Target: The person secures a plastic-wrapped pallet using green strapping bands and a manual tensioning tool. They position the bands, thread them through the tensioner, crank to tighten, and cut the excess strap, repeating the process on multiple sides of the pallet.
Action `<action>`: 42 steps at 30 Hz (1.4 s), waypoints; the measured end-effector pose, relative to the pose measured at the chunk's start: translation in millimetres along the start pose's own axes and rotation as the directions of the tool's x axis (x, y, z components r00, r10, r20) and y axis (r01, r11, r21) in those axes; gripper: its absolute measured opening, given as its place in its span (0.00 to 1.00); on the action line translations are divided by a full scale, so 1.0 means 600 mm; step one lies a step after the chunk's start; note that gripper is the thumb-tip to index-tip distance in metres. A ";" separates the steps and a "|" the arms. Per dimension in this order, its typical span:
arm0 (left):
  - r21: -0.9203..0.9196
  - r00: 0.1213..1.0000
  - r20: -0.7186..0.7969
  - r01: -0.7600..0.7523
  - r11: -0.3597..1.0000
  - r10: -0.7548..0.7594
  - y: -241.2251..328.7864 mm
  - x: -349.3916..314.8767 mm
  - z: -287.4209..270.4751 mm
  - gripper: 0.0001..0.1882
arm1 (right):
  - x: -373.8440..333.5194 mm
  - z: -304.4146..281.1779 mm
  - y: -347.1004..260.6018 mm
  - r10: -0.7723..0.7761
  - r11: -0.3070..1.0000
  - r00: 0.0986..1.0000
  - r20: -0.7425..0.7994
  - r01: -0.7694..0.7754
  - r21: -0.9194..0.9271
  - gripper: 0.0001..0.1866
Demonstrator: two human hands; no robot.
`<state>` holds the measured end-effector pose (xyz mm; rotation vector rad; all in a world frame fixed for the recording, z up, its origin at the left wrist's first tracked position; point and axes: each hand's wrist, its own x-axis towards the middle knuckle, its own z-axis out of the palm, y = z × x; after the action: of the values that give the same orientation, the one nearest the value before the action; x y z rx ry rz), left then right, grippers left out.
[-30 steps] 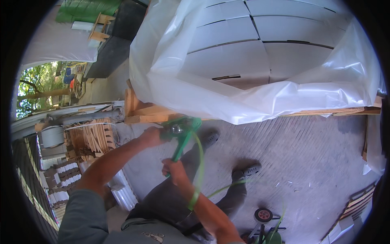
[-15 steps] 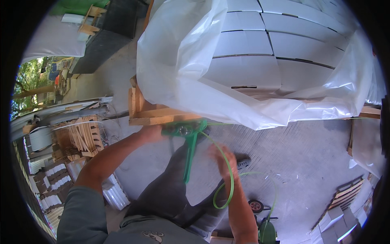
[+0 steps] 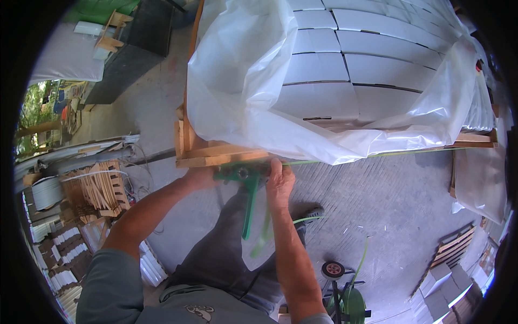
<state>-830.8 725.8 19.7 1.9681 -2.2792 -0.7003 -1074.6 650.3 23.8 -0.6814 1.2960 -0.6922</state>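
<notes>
My left hand [image 3: 200, 177] grips the back end of a green hand strapping tensioner [image 3: 249, 208], its long lever hanging down. The tool's head sits against the corner of a wooden crate [image 3: 208, 161]. Close by the tool's other end, my right hand [image 3: 280, 181] is closed on the green strap [image 3: 399, 154], which stretches right along the crate's front. A blurred tail of strap hangs beside my right forearm. White boxes [image 3: 318, 60] stacked in the crate are partly draped by a clear plastic sheet [image 3: 232, 102].
Behind my right arm stands a wheeled strap dispenser [image 3: 353, 305] with a green coil. Slatted wood pieces [image 3: 105, 186] and stacked white bundles [image 3: 65, 256] lie at left. Grey cartons [image 3: 445, 289] and a pallet [image 3: 453, 245] are at lower right.
My right hand has moved up and left to the tool, closing on the strap there. The loose strap loop has swung down. The left hand stays on the tensioner; the view has shifted slightly.
</notes>
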 end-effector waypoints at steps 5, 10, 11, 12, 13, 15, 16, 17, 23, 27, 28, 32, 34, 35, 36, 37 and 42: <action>0.023 1.000 0.015 0.003 1.000 -0.003 -0.007 -0.004 0.007 0.08 | 0.010 -0.015 0.006 0.010 0.986 0.993 0.114 -0.029 0.166 0.19; -0.063 0.998 0.045 0.041 0.997 -0.039 0.008 -0.003 -0.009 0.11 | 0.008 -0.022 0.007 0.006 0.958 0.990 0.140 -0.046 0.283 0.23; -0.067 0.994 0.088 0.069 0.995 -0.063 0.010 -0.002 -0.011 0.11 | 0.006 -0.022 0.002 0.014 0.960 0.988 0.156 -0.056 0.273 0.22; -0.072 0.992 0.108 0.078 0.994 -0.070 0.011 -0.003 -0.014 0.10 | 0.004 -0.022 -0.005 0.009 0.962 0.987 0.160 -0.052 0.269 0.21; -0.086 0.991 0.117 0.071 0.994 -0.061 0.011 -0.003 -0.014 0.10 | -0.001 -0.021 -0.014 0.053 0.965 0.987 0.152 -0.090 0.246 0.20; -0.065 0.981 0.165 0.111 0.992 -0.099 0.007 -0.005 -0.011 0.10 | -0.023 -0.032 -0.037 -0.073 0.994 0.994 0.078 0.079 -0.079 0.18; -0.058 0.976 0.184 0.127 0.990 -0.114 0.004 -0.006 -0.007 0.10 | -0.038 -0.036 -0.046 -0.126 0.963 0.992 0.027 0.129 -0.237 0.18; -0.045 0.988 0.139 0.077 0.996 -0.070 -0.001 -0.007 -0.003 0.10 | -0.057 -0.037 -0.051 -0.358 0.865 0.925 -0.123 0.280 -0.417 0.15; 0.015 0.997 0.069 0.032 0.999 -0.033 -0.027 -0.025 0.026 0.10 | -0.214 -0.006 0.054 -0.541 0.691 0.841 -0.007 0.440 -0.573 0.11; 0.028 0.975 0.144 0.169 0.985 -0.172 -0.037 -0.030 0.033 0.17 | -0.210 0.062 0.186 0.307 0.952 0.942 0.133 -0.306 -0.030 0.13; 0.014 0.959 0.186 0.213 0.977 -0.212 -0.037 -0.028 0.035 0.21 | -0.198 0.083 0.203 0.460 0.849 0.859 0.225 -0.499 0.174 0.14; 0.020 0.968 0.180 0.174 0.985 -0.175 -0.030 -0.021 0.033 0.20 | -0.151 0.186 0.237 0.365 0.554 0.758 0.541 -0.643 0.528 0.10; 0.060 0.959 0.210 0.183 0.981 -0.192 -0.025 -0.019 0.027 0.20 | -0.145 0.205 0.243 0.291 0.558 0.805 0.517 -0.582 0.592 0.10; 0.046 0.967 0.194 0.161 0.986 -0.167 -0.022 -0.019 0.025 0.19 | -0.144 0.209 0.244 0.218 0.552 0.827 0.518 -0.542 0.634 0.10; 0.030 0.974 0.178 0.138 0.990 -0.142 -0.019 -0.019 0.025 0.19 | -0.144 0.205 0.245 0.317 0.581 0.798 0.512 -0.590 0.561 0.11; 0.014 0.986 0.135 0.099 0.995 -0.100 -0.015 -0.018 0.026 0.18 | -0.145 0.195 0.244 0.335 0.604 0.782 0.526 -0.607 0.517 0.12; 0.026 0.995 0.054 0.084 0.996 -0.085 0.013 -0.020 0.036 0.10 | -0.154 0.134 0.203 0.476 0.703 0.712 0.516 -0.661 0.263 0.12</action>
<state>-842.7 744.5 6.1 2.0923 -2.2560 -0.7470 -998.9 803.5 -3.3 -0.0079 0.8346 -0.2553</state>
